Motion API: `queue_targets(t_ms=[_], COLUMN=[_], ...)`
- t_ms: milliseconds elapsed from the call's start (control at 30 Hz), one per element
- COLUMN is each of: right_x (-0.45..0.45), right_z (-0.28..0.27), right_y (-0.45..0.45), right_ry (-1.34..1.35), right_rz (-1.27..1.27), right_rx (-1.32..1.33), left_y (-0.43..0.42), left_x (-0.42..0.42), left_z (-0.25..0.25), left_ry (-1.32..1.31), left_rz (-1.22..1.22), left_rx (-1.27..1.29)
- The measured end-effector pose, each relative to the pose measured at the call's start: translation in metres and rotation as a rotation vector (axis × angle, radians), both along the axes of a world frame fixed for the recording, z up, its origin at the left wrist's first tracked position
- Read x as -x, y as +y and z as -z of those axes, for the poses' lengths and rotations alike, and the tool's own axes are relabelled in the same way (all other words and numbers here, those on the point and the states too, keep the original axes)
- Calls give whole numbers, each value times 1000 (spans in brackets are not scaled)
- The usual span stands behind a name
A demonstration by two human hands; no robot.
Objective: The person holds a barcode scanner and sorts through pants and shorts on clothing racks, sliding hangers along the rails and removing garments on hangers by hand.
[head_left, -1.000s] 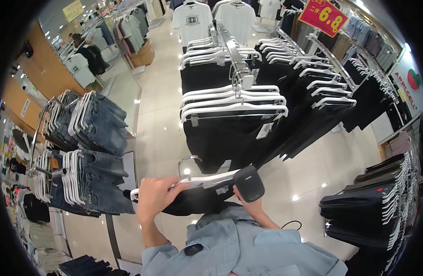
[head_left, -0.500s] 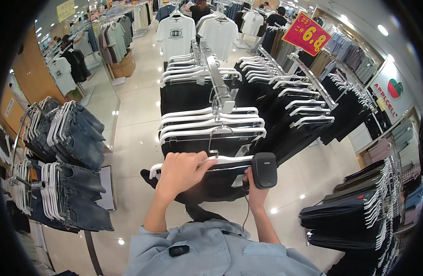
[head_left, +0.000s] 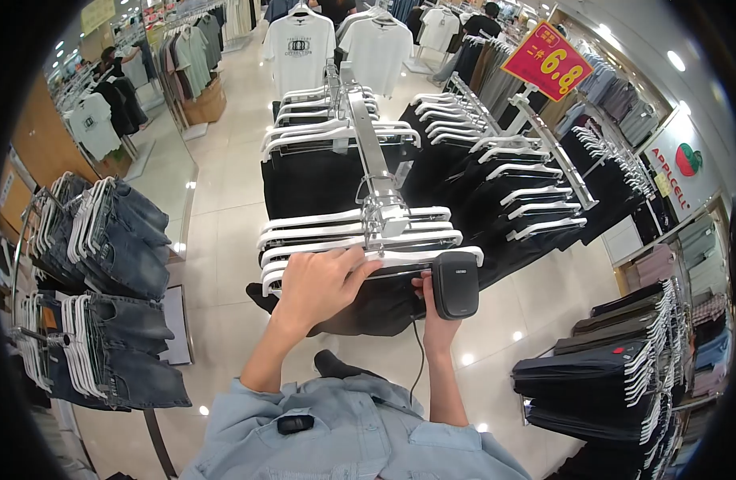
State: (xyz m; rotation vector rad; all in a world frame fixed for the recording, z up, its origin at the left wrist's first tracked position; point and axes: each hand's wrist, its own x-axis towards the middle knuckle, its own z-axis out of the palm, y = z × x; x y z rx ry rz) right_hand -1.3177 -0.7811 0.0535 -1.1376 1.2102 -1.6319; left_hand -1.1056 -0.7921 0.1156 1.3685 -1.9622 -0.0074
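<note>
My left hand [head_left: 324, 288] is closed over the middle of a white hanger [head_left: 416, 258], close to its hook. Black trousers [head_left: 360, 308] hang from it. My right hand [head_left: 441, 330] is at the hanger's right side, behind a black rounded device [head_left: 456, 286] with a thin cable running down toward my shirt. Its fingers are bent around the device's left edge, close to the black cloth; the device partly hides them. The hanger is right against the other white hangers [head_left: 304, 238] at the near end of the metal rail [head_left: 366, 144].
Beyond the rail hang white T-shirts [head_left: 300, 52]. Another rack of black garments [head_left: 544, 192] stands to the right, below a red price sign [head_left: 548, 61]. Denim shorts [head_left: 136, 320] hang on the left, folded dark trousers [head_left: 580, 376] on the right. People are in the background.
The held hanger has moved forward and up, closer to the other hangers on the rail. Both hands moved with it, and the view has shifted slightly.
</note>
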Motion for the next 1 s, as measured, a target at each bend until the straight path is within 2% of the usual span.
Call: queue_targets(t_ms=[233,467,767,1000], right_x=[-5,-3,3,-1], right_z=[9,19,38,36], right_y=[-32,-30,-17,-20], right_ry=[165,89,215,222], right_rz=[-4,6,-26,-29], right_rx=[40,53,45,35], left_y=[-31,-28,-16,-19], left_x=[-6,-2,1,2], left_z=[2,8,13,13], left_ry=[-30,-22,-77,-8], left_rz=[1,15,-15,-1], left_rx=[66,147,118,113])
